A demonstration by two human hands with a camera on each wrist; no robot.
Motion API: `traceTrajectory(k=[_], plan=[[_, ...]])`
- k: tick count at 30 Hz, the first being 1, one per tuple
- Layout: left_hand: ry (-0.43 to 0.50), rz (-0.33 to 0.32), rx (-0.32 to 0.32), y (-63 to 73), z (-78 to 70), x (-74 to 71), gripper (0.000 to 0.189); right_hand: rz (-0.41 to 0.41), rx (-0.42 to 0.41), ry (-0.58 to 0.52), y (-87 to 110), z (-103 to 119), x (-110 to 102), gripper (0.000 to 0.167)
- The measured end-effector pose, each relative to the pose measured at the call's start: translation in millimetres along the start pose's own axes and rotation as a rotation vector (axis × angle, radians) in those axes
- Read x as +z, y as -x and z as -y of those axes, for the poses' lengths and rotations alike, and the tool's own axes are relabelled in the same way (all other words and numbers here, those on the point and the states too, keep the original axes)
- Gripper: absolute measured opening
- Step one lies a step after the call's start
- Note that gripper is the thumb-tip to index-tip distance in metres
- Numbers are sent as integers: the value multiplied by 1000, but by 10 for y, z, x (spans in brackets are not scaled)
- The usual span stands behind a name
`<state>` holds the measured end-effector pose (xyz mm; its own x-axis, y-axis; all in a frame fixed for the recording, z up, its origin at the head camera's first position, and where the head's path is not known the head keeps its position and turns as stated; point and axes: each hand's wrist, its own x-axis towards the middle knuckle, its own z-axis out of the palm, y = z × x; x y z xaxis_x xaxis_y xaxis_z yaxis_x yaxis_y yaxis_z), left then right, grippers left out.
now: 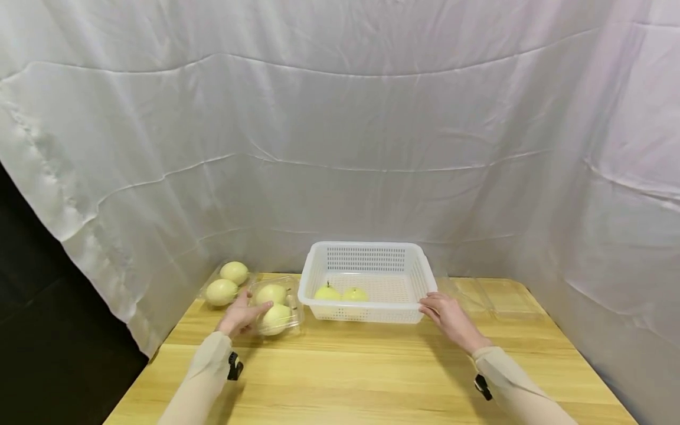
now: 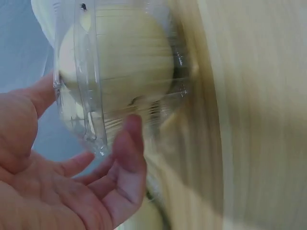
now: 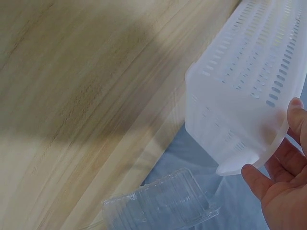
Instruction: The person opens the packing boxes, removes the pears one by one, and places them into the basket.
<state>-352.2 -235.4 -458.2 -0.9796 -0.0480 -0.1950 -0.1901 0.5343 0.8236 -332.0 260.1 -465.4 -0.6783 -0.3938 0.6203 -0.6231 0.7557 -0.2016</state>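
My left hand (image 1: 239, 316) grips the near left side of a clear plastic clamshell box (image 1: 294, 284), thumb on one side and fingers curled at the other. Two pale yellow pears (image 1: 275, 319) sit inside it; in the left wrist view one large pear (image 2: 124, 52) shows through the plastic. To its right stands a white perforated plastic basket (image 1: 366, 311), with two yellow pears (image 1: 355, 294) on its floor near the front wall. At the basket's front right corner, my right hand (image 1: 448, 319) pinches the rim, as the right wrist view also shows.
Behind my left hand, another clear box with two pears (image 1: 221, 292) stands at the table's back left. Clear plastic boxes (image 1: 512, 298) lie at the back right, without fruit showing. A grey-white curtain (image 1: 372, 147) hangs behind the wooden table (image 1: 361, 378).
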Motion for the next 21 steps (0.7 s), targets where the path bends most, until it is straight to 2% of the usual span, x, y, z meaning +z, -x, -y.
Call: traceTrajectory(k=[3,7,17,21], plan=[[68,10,-6,-12,14,0,96,-2,3,-5,1,2,-4,14],[127,80,-30,0,51,-34,109,1,8,-4,4,4,-2,14],[70,257,-87,70,150,-74,128,-6,-7,-4,16,-11,7,14],[40,293,-67,101,158,-78,128,-7,-12,-5,7,-20,1,14]])
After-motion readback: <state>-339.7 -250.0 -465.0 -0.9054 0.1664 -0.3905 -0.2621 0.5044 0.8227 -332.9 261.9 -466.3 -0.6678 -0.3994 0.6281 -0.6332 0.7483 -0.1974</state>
